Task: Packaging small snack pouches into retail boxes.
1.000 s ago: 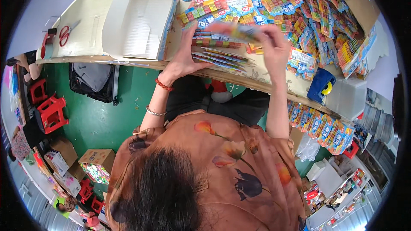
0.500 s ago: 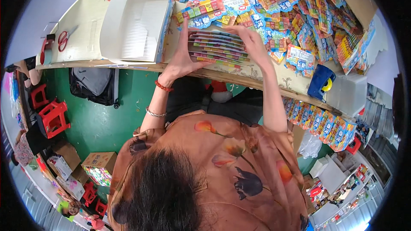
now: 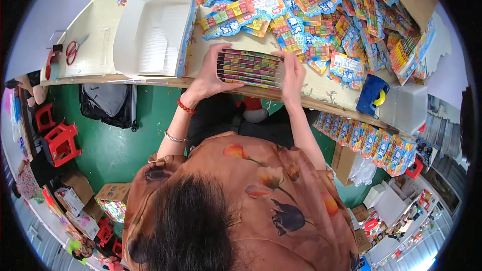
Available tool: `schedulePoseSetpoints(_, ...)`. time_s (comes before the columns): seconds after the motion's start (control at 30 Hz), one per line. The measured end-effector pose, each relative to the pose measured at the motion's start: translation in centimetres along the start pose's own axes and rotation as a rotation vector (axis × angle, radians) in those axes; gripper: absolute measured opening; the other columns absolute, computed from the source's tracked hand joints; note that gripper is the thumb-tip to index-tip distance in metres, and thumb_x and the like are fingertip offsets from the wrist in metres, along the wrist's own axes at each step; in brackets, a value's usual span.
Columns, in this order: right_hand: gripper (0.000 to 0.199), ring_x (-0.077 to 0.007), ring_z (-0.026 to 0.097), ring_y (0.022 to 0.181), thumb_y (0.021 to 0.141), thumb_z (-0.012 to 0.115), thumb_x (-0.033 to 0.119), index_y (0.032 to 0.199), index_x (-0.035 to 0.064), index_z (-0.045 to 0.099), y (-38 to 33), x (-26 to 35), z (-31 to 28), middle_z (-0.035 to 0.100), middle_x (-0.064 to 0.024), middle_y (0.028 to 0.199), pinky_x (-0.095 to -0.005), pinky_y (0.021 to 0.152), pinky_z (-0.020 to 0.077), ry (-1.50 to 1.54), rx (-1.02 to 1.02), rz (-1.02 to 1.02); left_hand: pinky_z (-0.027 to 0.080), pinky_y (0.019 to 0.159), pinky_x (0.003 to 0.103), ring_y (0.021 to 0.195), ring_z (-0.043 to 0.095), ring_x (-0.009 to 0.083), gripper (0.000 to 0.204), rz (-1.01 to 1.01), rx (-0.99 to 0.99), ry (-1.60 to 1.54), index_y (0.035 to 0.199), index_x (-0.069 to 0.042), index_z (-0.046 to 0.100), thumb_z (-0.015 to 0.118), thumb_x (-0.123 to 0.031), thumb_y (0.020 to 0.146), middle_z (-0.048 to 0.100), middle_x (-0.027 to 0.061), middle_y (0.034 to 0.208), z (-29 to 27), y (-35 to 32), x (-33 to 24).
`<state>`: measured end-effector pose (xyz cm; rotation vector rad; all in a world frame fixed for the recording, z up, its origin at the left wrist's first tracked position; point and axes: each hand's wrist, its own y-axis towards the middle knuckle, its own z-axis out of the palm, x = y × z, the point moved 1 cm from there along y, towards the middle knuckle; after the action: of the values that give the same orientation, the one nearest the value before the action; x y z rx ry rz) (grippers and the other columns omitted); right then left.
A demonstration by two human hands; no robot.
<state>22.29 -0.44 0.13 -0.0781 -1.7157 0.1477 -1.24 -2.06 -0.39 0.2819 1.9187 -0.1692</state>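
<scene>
Between my two hands is a stack of flat colourful blister packs (image 3: pixel 250 69), their edges lined up in layers. My left hand (image 3: pixel 208 73) grips the stack's left end, thumb along the near side and fingers at the far corner. At the right end my right hand (image 3: pixel 292 76) presses against the stack with its fingers close together. The stack is held over the table's front edge. Just beyond it lie loose packs of the same kind (image 3: pixel 228 17), with blue wavy borders and rows of coloured pieces. Left of my left hand stands an open white box (image 3: pixel 150 40).
A large heap of packs (image 3: pixel 346 25) covers the far right of the table. Red scissors (image 3: pixel 72 52) lie at the left, and a blue tape dispenser (image 3: pixel 372 95) sits by the right edge beside a clear plastic bin (image 3: pixel 401 106). Red stools (image 3: pixel 61 143) stand on the green floor.
The stack has tilted and its packs have come level and closer together. My right hand has moved from above its far corner down to its right end.
</scene>
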Motion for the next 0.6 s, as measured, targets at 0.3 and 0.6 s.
schedulePoseSetpoints(0.3, 0.035, -0.026, 0.055, 0.087, 0.079, 0.071, 0.03, 0.095, 0.0011, 0.06, 5.9, 2.7, -3.3, 0.061, -0.0133, 0.091, -0.0392, 0.077, 0.0431, -0.71, -0.259, -0.09, 0.038, 0.102, 0.034, 0.121, 0.044, 0.0244, 0.098, 0.098, 0.035, -0.041, 0.132, -0.003, 0.032, 0.091, -0.022, 0.057, 0.041, 0.0129, 0.128, -0.3, 0.3, -0.2)
schedulePoseSetpoints(0.6, 0.01, -0.0111, 0.061, 0.078, 0.09, 0.059, 0.003, 0.097, -0.001, 0.065, 3.1, 3.2, -3.3, 0.066, -0.0046, 0.088, -0.0244, 0.071, 0.0495, -0.189, -0.336, -0.477, 0.038, 0.103, 0.035, 0.122, 0.045, 0.0263, 0.101, 0.044, 0.059, -0.009, 0.14, -0.007, 0.029, 0.089, -0.019, 0.06, 0.041, 0.0143, 0.132, -0.6, 0.3, -0.7)
